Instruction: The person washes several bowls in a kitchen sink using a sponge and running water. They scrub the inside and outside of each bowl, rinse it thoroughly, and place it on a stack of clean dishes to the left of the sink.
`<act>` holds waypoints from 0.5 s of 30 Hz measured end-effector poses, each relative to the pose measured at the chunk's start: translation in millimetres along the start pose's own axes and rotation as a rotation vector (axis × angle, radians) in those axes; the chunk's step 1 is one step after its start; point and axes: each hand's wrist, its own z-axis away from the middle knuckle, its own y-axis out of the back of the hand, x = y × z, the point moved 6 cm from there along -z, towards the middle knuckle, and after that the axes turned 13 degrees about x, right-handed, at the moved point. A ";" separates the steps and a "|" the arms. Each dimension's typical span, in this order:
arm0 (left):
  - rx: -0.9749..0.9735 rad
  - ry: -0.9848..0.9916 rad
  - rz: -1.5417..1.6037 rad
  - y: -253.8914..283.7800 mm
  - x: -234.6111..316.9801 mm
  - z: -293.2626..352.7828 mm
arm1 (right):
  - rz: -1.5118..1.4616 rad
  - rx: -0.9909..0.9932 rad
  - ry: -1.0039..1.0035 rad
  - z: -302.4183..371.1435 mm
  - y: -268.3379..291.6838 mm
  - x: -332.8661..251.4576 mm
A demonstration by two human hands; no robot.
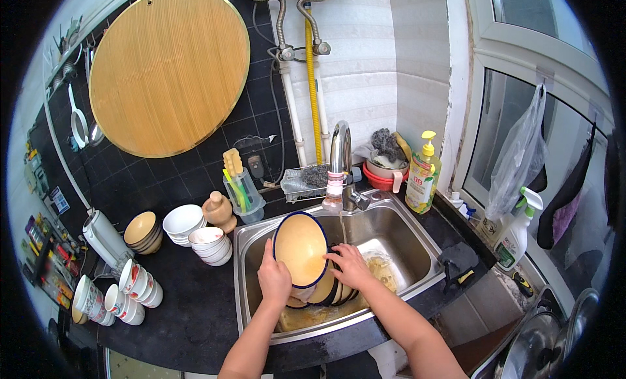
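Observation:
A cream-yellow bowl with a dark blue rim is tilted up over the left part of the steel sink, its inside facing me. My left hand is closed on its left edge, thumb up along the rim. At the opposite edge, my right hand has curled fingers touching the rim. Several more dark-rimmed yellow bowls lean together in the sink beneath both hands. Behind the held bowl, a thin stream of water falls from the faucet. Yellowish, murky water lies on the sink bottom.
Stacked white bowls, yellow bowls, patterned cups and a utensil holder stand left of the sink. A yellow soap bottle and a red basin are behind it. A spray bottle stands right.

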 end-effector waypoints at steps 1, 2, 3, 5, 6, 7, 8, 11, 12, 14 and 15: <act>0.006 -0.032 -0.007 -0.2 2.0 2.2 | 0.001 -0.015 -0.001 0.7 -1.7 1.5; 0.011 -0.065 -0.014 -0.9 4.0 4.8 | -0.007 0.011 0.009 0.0 -2.9 3.3; 0.014 -0.096 -0.022 -1.3 5.2 7.2 | -0.015 0.036 0.018 -1.3 -3.7 3.9; 0.050 -0.068 0.071 -5.5 -1.5 6.3 | -0.094 0.098 -0.040 -4.1 0.5 5.9; 0.087 -0.048 0.155 -8.0 -6.0 2.7 | -0.164 0.135 -0.103 -11.9 10.6 2.4; 0.123 -0.027 0.240 -8.2 -7.8 -0.8 | -0.235 0.172 -0.167 -15.9 16.3 2.4; 0.102 0.044 0.333 -9.7 -9.5 -4.6 | -0.339 0.202 -0.332 -10.6 15.5 13.0; 0.086 0.366 0.576 -35.5 -63.0 -3.5 | -0.771 0.281 -0.647 -4.7 7.8 42.9; 0.059 0.471 0.585 -37.7 -55.7 -0.8 | -1.016 0.304 -0.740 -3.7 4.7 45.5; -0.008 0.522 0.485 -51.2 -67.5 8.7 | -1.019 0.190 -0.896 -0.9 2.7 46.0; -0.042 0.549 0.438 -58.4 -70.9 14.0 | -1.014 0.132 -0.974 1.8 2.9 45.4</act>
